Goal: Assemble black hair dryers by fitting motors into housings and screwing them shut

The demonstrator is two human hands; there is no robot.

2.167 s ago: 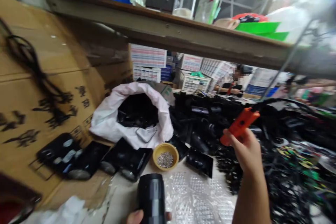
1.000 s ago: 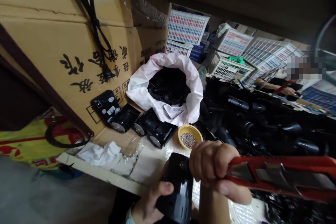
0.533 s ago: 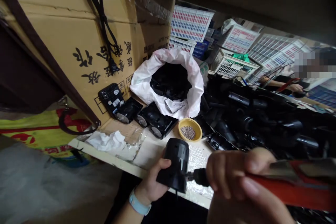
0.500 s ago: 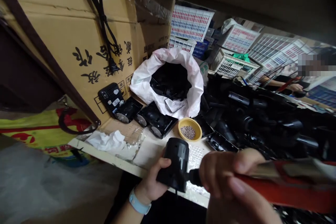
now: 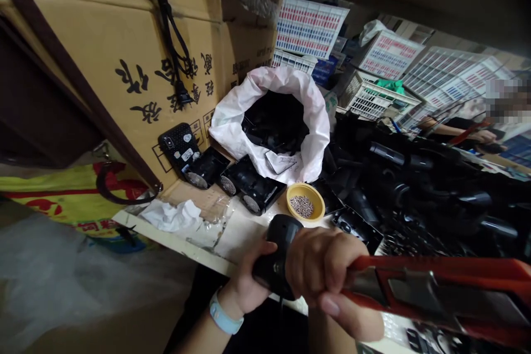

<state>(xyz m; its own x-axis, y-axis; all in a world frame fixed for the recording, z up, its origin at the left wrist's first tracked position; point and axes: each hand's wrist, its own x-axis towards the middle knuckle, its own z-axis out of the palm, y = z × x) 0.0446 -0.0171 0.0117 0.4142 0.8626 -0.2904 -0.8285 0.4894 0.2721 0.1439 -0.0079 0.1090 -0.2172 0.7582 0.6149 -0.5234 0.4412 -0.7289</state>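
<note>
My left hand [image 5: 248, 282], with a light blue band at the wrist, is wrapped round a black cylindrical plastic housing [image 5: 271, 257] at the table's front edge. My right hand [image 5: 327, 274] is closed around the front of an orange-red electric screwdriver [image 5: 452, 293], whose body stretches off to the right. Its tip is hidden behind my right fingers, which are up against the housing's right side. Just beyond the housing stands a yellow bowl [image 5: 321, 209] of small metal screws [image 5: 301, 206].
Several black plastic parts [image 5: 259, 191] and a phone [image 5: 180, 146] line the cardboard wall [image 5: 99, 88]. Behind the bowl is a white sack [image 5: 317, 121] of black parts. More black parts [image 5: 398, 177] heap up on the right. A co-worker's arm [image 5: 477, 135] shows far right.
My right hand and the screwdriver have moved left, closing onto the housing. The housing has turned a little in my left hand, and the view has shifted slightly.
</note>
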